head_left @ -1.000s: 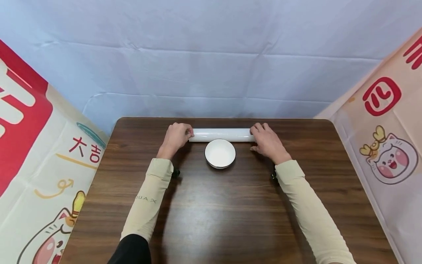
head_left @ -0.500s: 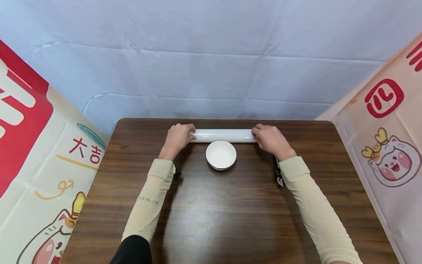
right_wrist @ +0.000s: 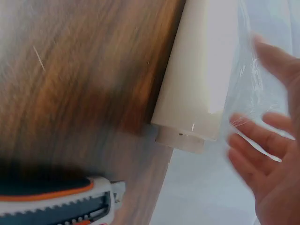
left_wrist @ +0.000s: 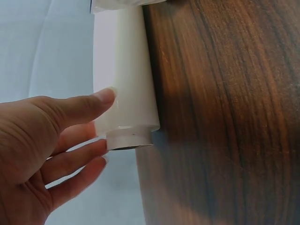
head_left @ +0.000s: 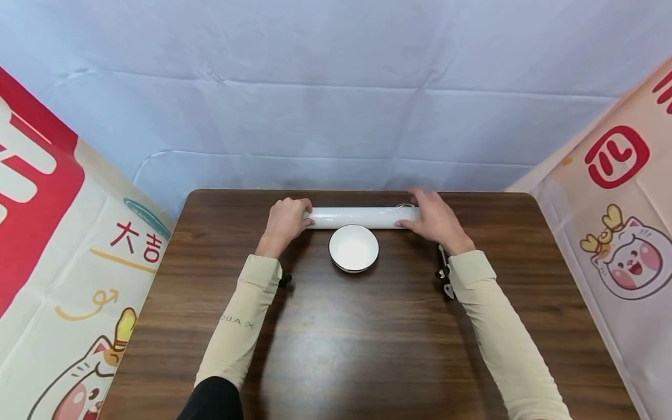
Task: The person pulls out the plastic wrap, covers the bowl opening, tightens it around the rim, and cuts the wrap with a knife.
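A white roll of plastic cling film (head_left: 362,217) lies crosswise near the table's back edge, its core poking out at the end in both wrist views. My left hand (head_left: 286,221) holds the roll's left end, thumb (left_wrist: 103,97) against the film and fingers round the far side. Beside the right end, my right hand (head_left: 438,219) has its fingers (right_wrist: 251,131) spread and blurred. A thin, crinkled flap of clear film (right_wrist: 255,84) lifts off the roll by those fingertips. Just in front of the roll stands a white bowl (head_left: 354,248) with a dark rim.
A utility knife (right_wrist: 51,201) with orange trim lies on the table (head_left: 357,350) under my right wrist. Pale cloth (head_left: 336,116) hangs behind the table's back edge, and printed banners (head_left: 625,233) flank both sides.
The right hand, earlier with fingers drawn in at the roll's end, has spread its fingers, and a loose film edge now shows there. The left hand stays at its end.
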Motion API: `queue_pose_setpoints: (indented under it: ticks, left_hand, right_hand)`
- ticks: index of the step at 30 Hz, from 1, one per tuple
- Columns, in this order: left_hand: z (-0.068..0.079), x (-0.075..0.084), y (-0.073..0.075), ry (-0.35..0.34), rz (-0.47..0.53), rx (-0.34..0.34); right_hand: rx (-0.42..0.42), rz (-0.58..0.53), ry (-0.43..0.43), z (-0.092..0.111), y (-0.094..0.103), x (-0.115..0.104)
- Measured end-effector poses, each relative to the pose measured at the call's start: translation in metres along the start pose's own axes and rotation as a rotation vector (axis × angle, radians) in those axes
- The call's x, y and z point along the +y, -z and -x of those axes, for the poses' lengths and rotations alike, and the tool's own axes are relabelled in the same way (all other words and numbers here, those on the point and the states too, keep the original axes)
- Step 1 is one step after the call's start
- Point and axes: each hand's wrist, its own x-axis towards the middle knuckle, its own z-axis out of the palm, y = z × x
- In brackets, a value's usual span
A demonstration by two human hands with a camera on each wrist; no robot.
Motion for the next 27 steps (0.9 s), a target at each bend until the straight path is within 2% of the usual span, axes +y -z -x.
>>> queue_pose_setpoints:
  ticks: [5,8,11,15,18,21,25,27]
  left_hand:
    - [-0.002,0.008,-0.001,-0.08,-0.106,0.006]
    - [-0.001,0.014,-0.003,-0.125,-0.168,0.007]
    - [0.001,0.019,-0.006,-0.159,-0.222,0.027]
    - [0.005,0.026,-0.015,-0.172,-0.238,0.068]
    - [0.004,0.033,-0.019,-0.149,-0.227,0.089]
    - [0.0,0.038,-0.019,-0.162,-0.205,0.094]
    - [-0.007,0.038,-0.022,-0.211,-0.054,0.051]
    - [-0.01,0.035,-0.024,-0.197,0.055,0.019]
  right_hand:
    - [-0.118,-0.004,0.07,-0.008,0.0,0.001]
    - [-0.129,-0.015,0.089,-0.012,-0.003,-0.001]
    - [-0.078,-0.011,0.112,-0.012,-0.009,-0.003]
    - [0.051,0.006,0.216,-0.008,-0.022,-0.002]
    - [0.154,-0.027,0.255,-0.005,-0.028,-0.001]
    - [0.222,-0.103,0.197,-0.006,-0.03,-0.004]
    - [0.243,-0.175,0.096,-0.013,-0.03,-0.008]
    - [0.236,-0.203,0.057,-0.014,-0.029,-0.01]
